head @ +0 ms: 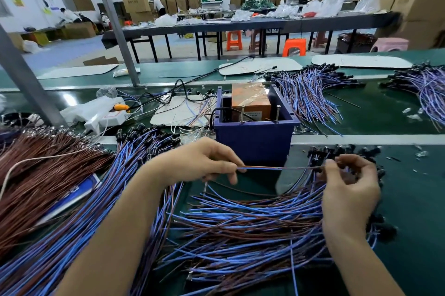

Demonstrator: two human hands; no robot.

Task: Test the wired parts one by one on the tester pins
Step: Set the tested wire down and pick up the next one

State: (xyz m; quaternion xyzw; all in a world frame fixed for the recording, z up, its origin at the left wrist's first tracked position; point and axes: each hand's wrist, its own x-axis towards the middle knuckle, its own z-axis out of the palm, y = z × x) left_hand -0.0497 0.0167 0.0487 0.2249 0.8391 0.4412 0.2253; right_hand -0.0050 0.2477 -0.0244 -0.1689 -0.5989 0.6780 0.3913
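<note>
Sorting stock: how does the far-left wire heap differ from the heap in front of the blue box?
The far-left heap is almost all brown wire; the heap before the blue box mixes blue and brown. The far-left heap's ends look silvery; the other heap's right ends carry black parts. Both lie fanned on the green bench.

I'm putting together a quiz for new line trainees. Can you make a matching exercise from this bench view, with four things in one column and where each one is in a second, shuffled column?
Things
1. wired part
2. blue box
3. brown wire bundle
4. orange block

Places
A. far left of the bench
B. pinched between the left hand and the right hand
C. inside the box
D. on the bench, just behind the hands

Pairs: 1-B, 2-D, 3-A, 4-C
</note>
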